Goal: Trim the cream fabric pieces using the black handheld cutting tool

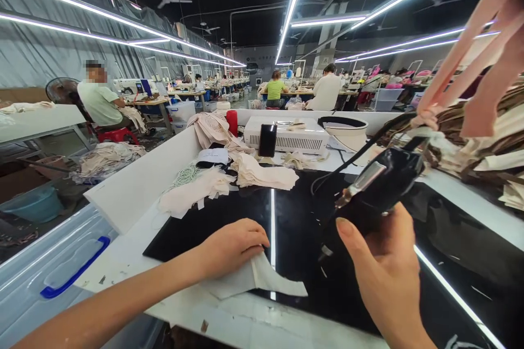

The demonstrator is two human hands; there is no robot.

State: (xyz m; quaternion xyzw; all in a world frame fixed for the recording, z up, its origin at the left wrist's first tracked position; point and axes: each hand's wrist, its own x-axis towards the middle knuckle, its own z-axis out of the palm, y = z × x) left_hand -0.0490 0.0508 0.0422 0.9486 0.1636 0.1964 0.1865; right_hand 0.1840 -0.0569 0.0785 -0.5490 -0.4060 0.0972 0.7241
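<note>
My left hand is closed on a white fabric piece, fingers bent down over its upper edge. The piece lies partly on a glossy black board, with a curved tail pointing right. On the right, a black corded hand tool with a metal plate and narrow tip hangs from knotted pink fabric strips. Just below it is my right hand, thumb and forefinger apart, the forefinger close against the tool's underside. Its other fingers are mostly hidden.
Cream fabric pieces, a white cap, a phone and a white vented box stand toward the back. A visor is beside them. Stacked fabric fills the right; a blue-handled bin is left. Several people sit farther off.
</note>
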